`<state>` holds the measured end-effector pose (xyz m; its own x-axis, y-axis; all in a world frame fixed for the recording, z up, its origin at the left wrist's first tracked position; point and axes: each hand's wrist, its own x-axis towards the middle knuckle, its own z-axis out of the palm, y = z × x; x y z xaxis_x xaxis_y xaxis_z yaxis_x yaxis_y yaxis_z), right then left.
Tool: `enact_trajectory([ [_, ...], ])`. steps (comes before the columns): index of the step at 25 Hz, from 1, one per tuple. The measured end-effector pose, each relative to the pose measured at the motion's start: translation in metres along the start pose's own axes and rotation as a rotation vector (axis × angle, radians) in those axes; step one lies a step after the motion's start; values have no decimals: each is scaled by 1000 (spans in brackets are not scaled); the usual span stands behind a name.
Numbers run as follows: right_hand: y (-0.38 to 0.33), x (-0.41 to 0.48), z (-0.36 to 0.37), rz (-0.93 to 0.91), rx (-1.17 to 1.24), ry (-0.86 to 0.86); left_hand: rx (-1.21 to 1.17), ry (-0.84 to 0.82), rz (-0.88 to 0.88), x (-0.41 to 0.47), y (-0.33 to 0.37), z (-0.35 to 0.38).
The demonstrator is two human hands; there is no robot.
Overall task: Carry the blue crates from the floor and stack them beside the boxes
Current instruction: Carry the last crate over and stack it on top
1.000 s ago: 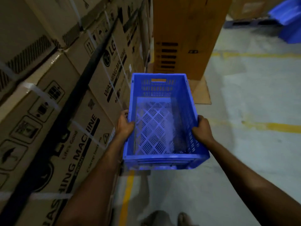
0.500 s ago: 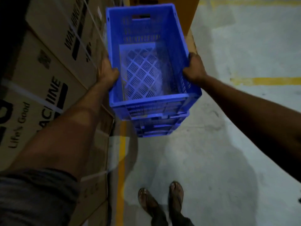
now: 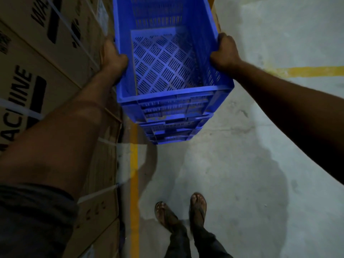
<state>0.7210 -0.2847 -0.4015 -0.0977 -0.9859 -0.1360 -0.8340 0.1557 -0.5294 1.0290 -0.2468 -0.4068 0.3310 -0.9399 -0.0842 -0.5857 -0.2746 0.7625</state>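
On a warehouse concrete floor (image 3: pixel 232 174) beside strapped washing-machine cartons (image 3: pixel 46 58), left hand (image 3: pixel 111 54) & right hand (image 3: pixel 226 51) grip the top blue crate (image 3: pixel 167 58), seating it on the stack; next, prob. square up, let go.

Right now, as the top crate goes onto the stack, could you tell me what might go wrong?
The left hand sits in the narrow gap between the top blue crate and the cardboard boxes, so knuckles could get scraped or pinched. The stack of crates below looks slightly offset, so the top one may seat crooked. Sandalled feet stand close if it tips.
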Motion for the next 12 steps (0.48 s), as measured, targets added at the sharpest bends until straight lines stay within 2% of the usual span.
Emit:
enact_trajectory([
  [12,20,8,16,-7,37,5,33,29,9,-2,-6,16],
])
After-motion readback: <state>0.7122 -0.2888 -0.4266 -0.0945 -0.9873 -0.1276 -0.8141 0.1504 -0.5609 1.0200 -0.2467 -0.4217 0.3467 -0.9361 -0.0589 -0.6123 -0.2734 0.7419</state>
